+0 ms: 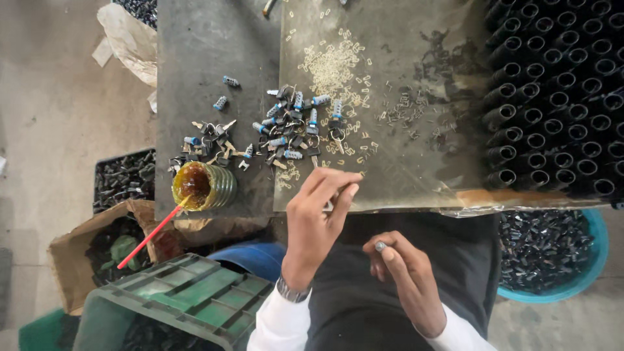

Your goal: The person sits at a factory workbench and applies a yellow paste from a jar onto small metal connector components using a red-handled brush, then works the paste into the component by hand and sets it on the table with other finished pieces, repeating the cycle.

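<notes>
My left hand (318, 214), a watch on its wrist, reaches over the near edge of the dark table (195, 78). Its fingertips are pinched on a small thin piece too tiny to make out. Just beyond it lies a heap of small lock cylinders and keys (292, 130). My right hand (406, 279) hovers over my lap, below the table edge. It holds a small grey metal cylinder (380, 246) between thumb and forefinger.
Tiny brass pins (335, 65) are scattered on a clear plastic sheet (422, 162). A jar of amber grease (203, 185) holds a red stick (149, 235). Black tubes (559, 97) are stacked on the right. A blue tub of black parts (552, 253), a green crate (182, 299) and a cardboard box (71, 260) stand below.
</notes>
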{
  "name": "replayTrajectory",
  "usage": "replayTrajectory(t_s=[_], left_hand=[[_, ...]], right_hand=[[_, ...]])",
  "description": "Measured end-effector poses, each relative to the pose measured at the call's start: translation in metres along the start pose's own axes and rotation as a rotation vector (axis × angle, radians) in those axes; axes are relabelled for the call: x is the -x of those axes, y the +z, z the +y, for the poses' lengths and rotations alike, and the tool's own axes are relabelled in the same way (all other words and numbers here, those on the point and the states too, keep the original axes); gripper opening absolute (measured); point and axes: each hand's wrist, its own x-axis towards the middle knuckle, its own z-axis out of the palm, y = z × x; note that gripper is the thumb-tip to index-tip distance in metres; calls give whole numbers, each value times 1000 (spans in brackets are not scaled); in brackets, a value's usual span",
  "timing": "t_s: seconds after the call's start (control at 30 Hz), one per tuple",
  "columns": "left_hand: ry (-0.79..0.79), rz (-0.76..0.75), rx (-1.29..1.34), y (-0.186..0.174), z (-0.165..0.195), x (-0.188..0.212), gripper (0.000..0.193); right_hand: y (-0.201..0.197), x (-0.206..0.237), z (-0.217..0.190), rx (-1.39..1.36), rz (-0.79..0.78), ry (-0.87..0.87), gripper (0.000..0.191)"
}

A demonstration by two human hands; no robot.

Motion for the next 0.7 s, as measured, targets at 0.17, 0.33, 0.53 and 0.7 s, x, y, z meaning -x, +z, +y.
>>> replayTrajectory(t_s=[0.17,0.33,0.53,0.7], left_hand=[[236,24,-299,9,-24,-7,24],[242,-5,-338,13,-36,-6,29],[272,-55,-402,19,-41,-3,33],[278,-49,-349,22,-41,4,29]], right_hand=[[-12,6,17,-157,6,-56,48],[-15,4,14,-192,50,-39,40],[-14,-2,5,-260,57,60,34],[-17,-4,4,-216,65,110,28]])
